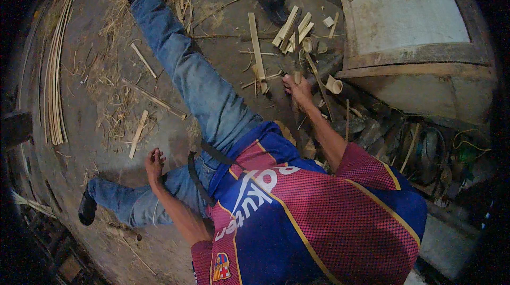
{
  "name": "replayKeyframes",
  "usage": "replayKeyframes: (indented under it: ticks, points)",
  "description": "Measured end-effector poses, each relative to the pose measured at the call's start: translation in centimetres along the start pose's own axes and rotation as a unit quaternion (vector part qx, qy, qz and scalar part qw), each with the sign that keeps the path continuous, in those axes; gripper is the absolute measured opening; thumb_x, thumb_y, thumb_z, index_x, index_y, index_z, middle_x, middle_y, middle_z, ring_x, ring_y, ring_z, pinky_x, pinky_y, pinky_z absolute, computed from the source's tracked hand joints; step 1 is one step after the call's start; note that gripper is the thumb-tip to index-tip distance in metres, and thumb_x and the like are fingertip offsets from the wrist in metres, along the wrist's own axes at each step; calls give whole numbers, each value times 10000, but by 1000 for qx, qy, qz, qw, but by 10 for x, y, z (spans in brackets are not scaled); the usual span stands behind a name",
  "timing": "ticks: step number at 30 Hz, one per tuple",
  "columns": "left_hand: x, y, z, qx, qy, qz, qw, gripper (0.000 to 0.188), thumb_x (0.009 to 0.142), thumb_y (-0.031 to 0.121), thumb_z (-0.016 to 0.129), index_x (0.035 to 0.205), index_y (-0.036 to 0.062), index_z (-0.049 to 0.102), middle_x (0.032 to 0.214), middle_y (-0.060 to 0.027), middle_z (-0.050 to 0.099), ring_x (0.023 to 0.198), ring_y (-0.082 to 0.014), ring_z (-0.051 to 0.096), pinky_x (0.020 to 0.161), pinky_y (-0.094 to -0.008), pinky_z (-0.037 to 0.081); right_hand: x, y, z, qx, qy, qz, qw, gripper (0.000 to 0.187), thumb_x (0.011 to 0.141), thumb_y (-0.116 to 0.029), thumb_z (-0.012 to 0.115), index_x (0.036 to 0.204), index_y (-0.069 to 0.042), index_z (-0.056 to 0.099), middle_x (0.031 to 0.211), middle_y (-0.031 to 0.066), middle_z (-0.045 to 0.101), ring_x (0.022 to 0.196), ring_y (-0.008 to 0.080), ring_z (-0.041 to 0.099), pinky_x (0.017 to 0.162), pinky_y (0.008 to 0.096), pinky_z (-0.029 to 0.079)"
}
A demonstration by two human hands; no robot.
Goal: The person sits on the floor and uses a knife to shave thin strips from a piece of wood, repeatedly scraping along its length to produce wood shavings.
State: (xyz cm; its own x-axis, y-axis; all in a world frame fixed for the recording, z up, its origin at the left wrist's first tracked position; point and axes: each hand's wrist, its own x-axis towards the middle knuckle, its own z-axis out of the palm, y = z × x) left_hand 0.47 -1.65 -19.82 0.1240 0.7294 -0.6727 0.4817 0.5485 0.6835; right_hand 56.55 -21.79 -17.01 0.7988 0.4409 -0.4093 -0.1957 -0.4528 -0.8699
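My right hand (pixel 300 91) is closed around what looks like a knife (pixel 296 72) with a brown wooden handle. Its dark, narrow blade seems to run away from me among cut bamboo pieces (pixel 292 25); shadow blurs its outline. A flat bamboo strip (pixel 257 51) lies left of that hand, and a short hollow bamboo section (pixel 333 85) lies to its right. Over my bent left leg, my left hand (pixel 155 165) hovers empty, its fingers loosely curled and a little apart. A short pale slat (pixel 138 134) lies on the floor near it.
Long thin bamboo strips (pixel 54 88) lie along the far left. Shavings (pixel 119 101) litter the floor. A dark sandal (pixel 270 0) lies ahead. A framed wooden panel (pixel 409 16) stands at right, above clutter (pixel 380 136). My jeans-clad legs (pixel 199 80) spread across the floor.
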Motion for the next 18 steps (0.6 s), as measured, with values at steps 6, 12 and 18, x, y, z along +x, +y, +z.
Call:
replayKeyframes:
  ticks: [6,12,18]
  points:
    - [-1,-4,1,-14,9,5,1000,402,956,375,593,1223,75,591,992,-76,668,797,-172,641,653,-295,473,-7,-36,28,-267,-175,-78,944,522,814,-399,741,1068,16,554,956,211,611,937,384,601,827,449,490]
    - [-3,-2,1,0,17,17,1000,372,957,359,591,1170,55,615,958,-50,646,784,-138,603,652,-264,448,-19,-34,63,-431,-118,-224,866,728,686,-545,800,1070,15,537,1000,210,633,952,392,618,823,457,491]
    - [-13,5,11,-22,34,16,999,372,963,344,585,1189,50,605,958,-54,639,780,-134,601,642,-266,452,42,-65,47,-380,-97,-164,905,954,644,-560,815,1272,46,430,1169,244,595,1084,396,592,942,446,460]
